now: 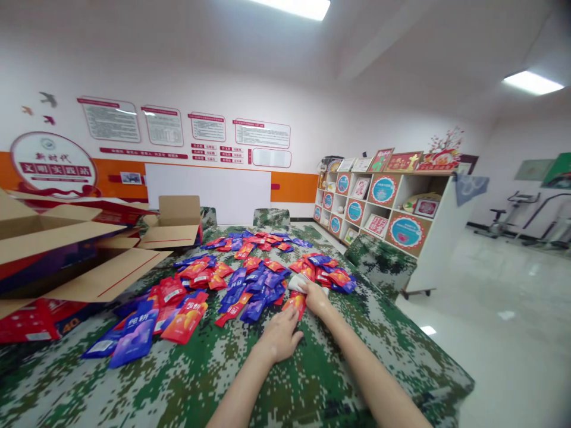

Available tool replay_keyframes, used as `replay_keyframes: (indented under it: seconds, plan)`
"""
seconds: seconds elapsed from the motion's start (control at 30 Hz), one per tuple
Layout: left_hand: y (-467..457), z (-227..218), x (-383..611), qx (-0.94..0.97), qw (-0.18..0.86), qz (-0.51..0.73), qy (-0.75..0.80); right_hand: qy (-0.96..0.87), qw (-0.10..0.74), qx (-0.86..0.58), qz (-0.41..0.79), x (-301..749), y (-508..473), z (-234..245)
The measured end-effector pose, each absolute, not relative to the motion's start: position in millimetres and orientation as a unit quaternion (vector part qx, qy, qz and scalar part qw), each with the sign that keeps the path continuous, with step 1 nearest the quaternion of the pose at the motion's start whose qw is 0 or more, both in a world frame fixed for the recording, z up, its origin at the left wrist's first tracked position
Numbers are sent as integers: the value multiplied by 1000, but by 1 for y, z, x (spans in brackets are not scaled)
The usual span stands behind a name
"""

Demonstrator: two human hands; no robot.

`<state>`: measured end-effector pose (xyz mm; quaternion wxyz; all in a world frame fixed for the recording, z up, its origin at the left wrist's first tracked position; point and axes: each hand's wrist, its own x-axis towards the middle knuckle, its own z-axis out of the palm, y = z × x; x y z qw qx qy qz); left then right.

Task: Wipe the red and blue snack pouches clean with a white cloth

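Several red and purple snack packets [250,279] lie scattered over a table with a camouflage cloth [187,374]. My right hand [314,296] is closed on a packet with a white back [298,283] at the edge of the pile. My left hand [280,336] lies on the cloth beside it, fingers bent, touching a red packet [295,303]. Larger red and purple packets [138,333] lie at the near left.
Open cardboard boxes [53,249] stand at the table's left, another box [176,223] farther back. Camouflage-covered chairs [379,261] sit around the table. A shelf unit [383,202] with pictures stands at the right, exercise machines [521,217] beyond it.
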<state>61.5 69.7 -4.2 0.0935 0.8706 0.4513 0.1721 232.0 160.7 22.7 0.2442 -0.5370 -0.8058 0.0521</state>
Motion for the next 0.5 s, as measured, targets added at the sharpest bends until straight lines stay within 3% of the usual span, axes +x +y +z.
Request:
replay_keyframes:
  seconds: [0.23, 0.5]
  plan:
    - [65, 3, 60, 871, 93, 187, 445, -822, 258, -506, 46, 228, 126, 40]
    - [67, 1, 60, 873, 87, 206, 433, -854, 255, -449, 63, 224, 110, -9]
